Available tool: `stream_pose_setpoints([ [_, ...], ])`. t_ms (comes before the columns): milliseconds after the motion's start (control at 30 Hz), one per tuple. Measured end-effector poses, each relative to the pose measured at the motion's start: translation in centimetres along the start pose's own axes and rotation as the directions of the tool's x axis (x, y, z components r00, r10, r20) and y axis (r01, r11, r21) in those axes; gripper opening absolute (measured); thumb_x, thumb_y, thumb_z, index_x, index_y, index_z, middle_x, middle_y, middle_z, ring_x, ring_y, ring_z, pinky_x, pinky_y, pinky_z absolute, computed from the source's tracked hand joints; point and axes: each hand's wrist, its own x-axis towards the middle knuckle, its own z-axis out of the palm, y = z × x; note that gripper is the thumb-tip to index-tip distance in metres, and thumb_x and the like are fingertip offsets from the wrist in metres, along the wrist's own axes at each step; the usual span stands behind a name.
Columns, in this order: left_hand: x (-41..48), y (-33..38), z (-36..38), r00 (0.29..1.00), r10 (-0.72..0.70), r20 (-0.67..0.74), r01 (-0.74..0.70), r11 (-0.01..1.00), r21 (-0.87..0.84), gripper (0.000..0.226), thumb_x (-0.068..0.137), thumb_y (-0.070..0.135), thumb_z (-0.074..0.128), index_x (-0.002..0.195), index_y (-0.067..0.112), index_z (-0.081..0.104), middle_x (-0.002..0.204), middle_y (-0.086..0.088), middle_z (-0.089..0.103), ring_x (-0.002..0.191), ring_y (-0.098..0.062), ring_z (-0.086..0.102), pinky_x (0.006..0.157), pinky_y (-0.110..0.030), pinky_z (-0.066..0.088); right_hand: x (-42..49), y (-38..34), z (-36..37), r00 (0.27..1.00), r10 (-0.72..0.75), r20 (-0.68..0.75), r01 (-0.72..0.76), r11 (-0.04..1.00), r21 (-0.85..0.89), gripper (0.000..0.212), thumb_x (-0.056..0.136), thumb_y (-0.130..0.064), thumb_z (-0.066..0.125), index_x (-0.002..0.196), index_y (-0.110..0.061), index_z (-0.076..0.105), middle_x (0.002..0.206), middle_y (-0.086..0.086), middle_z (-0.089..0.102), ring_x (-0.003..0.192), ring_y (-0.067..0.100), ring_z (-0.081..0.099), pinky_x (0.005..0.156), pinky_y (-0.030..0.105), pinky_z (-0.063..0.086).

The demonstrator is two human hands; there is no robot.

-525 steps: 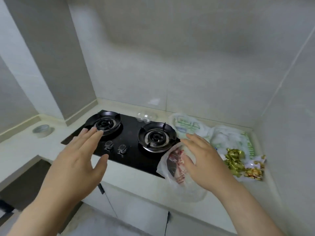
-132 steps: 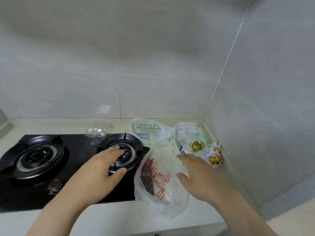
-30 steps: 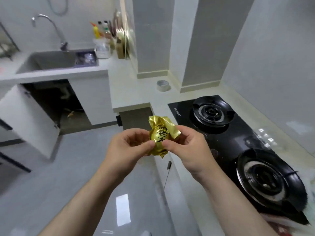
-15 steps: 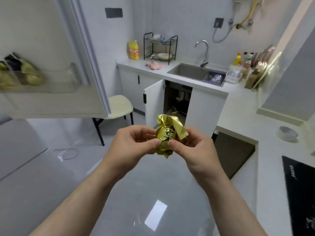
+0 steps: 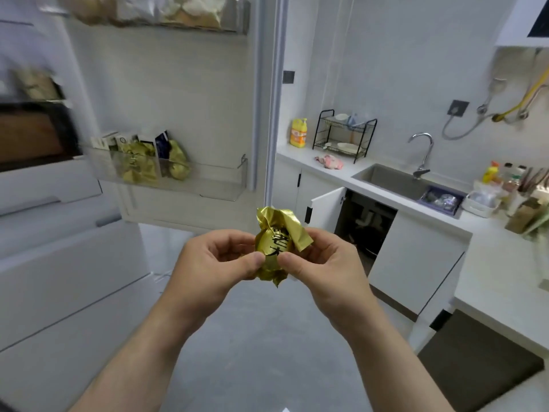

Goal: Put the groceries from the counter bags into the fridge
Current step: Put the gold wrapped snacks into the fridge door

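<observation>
In front of the open white fridge door (image 5: 190,84), the crumpled gold foil packet (image 5: 277,246) stood roughly upright, pinched between left hand (image 5: 214,263) and right hand (image 5: 323,263), with the clear plastic door shelf (image 5: 219,182) up-left, nearer the left hand.

1. White walls (image 5: 401,55), grey glossy floor (image 5: 267,337).
2. White counter (image 5: 505,278) with steel sink (image 5: 389,179), chrome faucet (image 5: 421,153).
3. Under-sink cabinet door (image 5: 325,209) open (dark inside).
4. Black dish rack (image 5: 344,135) on counter, yellow bottle (image 5: 298,133) beside.
</observation>
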Motion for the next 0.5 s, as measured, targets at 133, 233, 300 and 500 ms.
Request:
stream_pose_setpoints([
  [133, 3.0, -0.1, -4.5, 0.999, 0.011, -0.048, -0.012, 0.999, -0.03, 0.022, 0.075, 0.003, 0.075, 0.097, 0.007, 0.072, 0.086, -0.009, 0.075, 0.083, -0.029, 0.072, 0.068, -0.037, 0.058, 4.1, -0.3, 4.3, 0.999, -0.031, 0.024, 0.033, 0.998, -0.046, 0.025, 0.082, -0.002, 0.074, 0.102, -0.016, 0.072, 0.089, 0.001, 0.076, 0.086, 0.017, 0.073, 0.073, 0.023, 0.058],
  [233, 5.3, -0.2, -7.4, 0.997, 0.022, -0.08, -0.025, 0.999, -0.033, 0.023, 0.075, 0.004, 0.077, 0.097, 0.009, 0.072, 0.087, -0.008, 0.075, 0.083, -0.028, 0.072, 0.074, -0.05, 0.057, 7.0, -0.3, 7.1, 0.998, -0.063, 0.021, 0.064, 0.997, -0.049, 0.026, 0.082, 0.002, 0.073, 0.1, -0.017, 0.073, 0.088, 0.003, 0.076, 0.085, 0.018, 0.073, 0.073, 0.024, 0.058],
  [300, 6.5, -0.4, -8.8, 0.995, 0.042, -0.091, -0.048, 0.997, -0.063, 0.021, 0.076, 0.0, 0.072, 0.094, 0.009, 0.073, 0.086, -0.008, 0.075, 0.083, -0.027, 0.072, 0.072, -0.04, 0.06, 8.6, -0.2, 8.6, 0.997, -0.069, 0.024, 0.07, 0.997, -0.044, 0.028, 0.082, 0.003, 0.073, 0.098, -0.02, 0.073, 0.088, 0.003, 0.076, 0.085, 0.02, 0.073, 0.073, 0.026, 0.058],
  [500, 9.7, -1.2, -12.7, 0.989, 0.068, -0.128, -0.08, 0.993, -0.09, 0.03, 0.068, 0.009, 0.073, 0.097, 0.006, 0.072, 0.088, -0.011, 0.075, 0.081, -0.025, 0.072, 0.069, -0.029, 0.058, 13.1, 0.6, 12.0, 0.995, -0.064, 0.082, 0.066, 0.997, -0.031, 0.028, 0.082, 0.001, 0.074, 0.101, -0.02, 0.073, 0.091, 0.003, 0.076, 0.088, 0.021, 0.073, 0.08, 0.032, 0.06],
])
